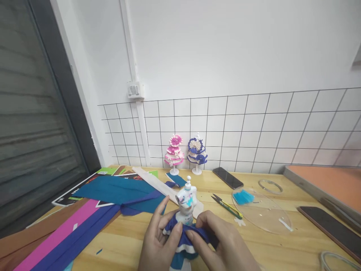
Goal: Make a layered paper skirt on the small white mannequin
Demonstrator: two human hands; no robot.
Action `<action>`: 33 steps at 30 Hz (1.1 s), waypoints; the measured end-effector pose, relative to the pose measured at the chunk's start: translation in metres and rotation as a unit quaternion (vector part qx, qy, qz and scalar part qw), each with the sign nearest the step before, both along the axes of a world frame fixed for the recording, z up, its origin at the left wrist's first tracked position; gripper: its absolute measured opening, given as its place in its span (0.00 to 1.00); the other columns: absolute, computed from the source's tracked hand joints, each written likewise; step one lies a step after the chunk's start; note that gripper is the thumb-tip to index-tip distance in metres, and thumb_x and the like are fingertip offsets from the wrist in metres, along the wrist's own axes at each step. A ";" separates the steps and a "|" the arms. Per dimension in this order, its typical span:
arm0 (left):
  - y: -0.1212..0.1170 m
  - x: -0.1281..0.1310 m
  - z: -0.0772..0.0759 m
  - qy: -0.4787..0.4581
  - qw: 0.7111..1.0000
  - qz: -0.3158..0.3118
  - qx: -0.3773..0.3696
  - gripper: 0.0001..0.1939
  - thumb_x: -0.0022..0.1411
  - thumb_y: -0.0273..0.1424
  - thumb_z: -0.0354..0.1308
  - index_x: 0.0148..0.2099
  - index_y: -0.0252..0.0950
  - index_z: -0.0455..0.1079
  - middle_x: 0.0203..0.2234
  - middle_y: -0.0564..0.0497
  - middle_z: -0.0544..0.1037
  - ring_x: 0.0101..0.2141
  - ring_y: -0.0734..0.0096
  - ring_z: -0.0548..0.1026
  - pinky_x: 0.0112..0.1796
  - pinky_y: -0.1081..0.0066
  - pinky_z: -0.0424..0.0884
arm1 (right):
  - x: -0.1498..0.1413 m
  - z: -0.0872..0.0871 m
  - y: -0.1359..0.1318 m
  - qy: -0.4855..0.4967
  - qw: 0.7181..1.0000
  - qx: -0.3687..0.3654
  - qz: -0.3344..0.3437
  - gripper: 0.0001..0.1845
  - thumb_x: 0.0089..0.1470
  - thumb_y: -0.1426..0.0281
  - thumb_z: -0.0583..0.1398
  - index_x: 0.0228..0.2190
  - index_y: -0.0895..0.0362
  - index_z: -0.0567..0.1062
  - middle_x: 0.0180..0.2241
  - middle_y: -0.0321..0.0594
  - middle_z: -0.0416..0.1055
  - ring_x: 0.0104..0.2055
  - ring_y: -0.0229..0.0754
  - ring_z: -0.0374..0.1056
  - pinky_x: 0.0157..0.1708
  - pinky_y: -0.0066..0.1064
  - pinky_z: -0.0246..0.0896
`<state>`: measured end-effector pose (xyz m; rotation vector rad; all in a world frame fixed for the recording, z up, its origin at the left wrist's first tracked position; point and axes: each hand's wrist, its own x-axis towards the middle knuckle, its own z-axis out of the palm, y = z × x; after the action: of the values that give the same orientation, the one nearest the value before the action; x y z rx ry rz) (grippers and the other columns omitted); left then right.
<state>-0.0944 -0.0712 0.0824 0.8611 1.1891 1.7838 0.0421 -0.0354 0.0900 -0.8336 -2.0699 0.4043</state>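
A small white dress-form mannequin (186, 201) with blue and pink smears stands upright between my hands. Around its waist sits a dark blue crepe-paper skirt (186, 241), with a white band and a teal layer below. My left hand (160, 237) closes round the mannequin's left side, its thumb pressing the dark blue paper. With thumb and fingers pinched, my right hand (220, 241) grips the edge of that paper at the front right. Yellow-handled thread snips (228, 207) lie beyond my right hand, beside a clear round plate (265, 214) holding cut light-blue paper (243, 196).
Teal (118, 192), pink (64, 233) and brown (34, 235) paper strips cover the left. Two finished dress forms, pink (174, 152) and blue (196, 154), stand by the wall. Phones (228, 178), tape rings (270, 186) and an orange-topped box (324, 188) are right.
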 end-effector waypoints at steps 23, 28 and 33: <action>0.007 -0.027 -0.009 0.133 0.990 -0.033 -0.018 0.29 0.51 0.35 0.61 0.54 0.32 0.59 0.39 0.45 0.79 0.41 0.67 0.75 0.41 0.77 0.70 | -0.021 -0.012 0.003 -0.038 0.895 0.444 0.031 0.16 0.53 0.84 0.51 0.21 0.59 0.71 0.17 0.35 0.68 0.23 0.37 0.61 0.27 0.32 0.55; 0.006 -0.030 -0.010 0.117 0.992 -0.041 -0.025 0.29 0.50 0.37 0.61 0.54 0.33 0.60 0.41 0.43 0.79 0.43 0.65 0.75 0.41 0.76 0.70 | -0.016 -0.008 0.004 -0.035 0.907 0.410 0.092 0.14 0.57 0.79 0.50 0.25 0.58 0.72 0.18 0.35 0.68 0.23 0.37 0.61 0.26 0.32 0.56; 0.006 -0.023 -0.007 0.112 0.994 -0.017 -0.001 0.28 0.48 0.38 0.62 0.52 0.34 0.64 0.38 0.45 0.80 0.41 0.65 0.76 0.41 0.75 0.70 | 0.002 0.003 0.010 0.043 0.964 0.246 0.091 0.04 0.53 0.76 0.55 0.33 0.59 0.69 0.27 0.41 0.68 0.30 0.40 0.63 0.28 0.32 0.60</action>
<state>-0.1178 -0.0654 0.0754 1.0959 1.3085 1.6902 0.0442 -0.0259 0.0926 -0.3241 -2.0434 0.0130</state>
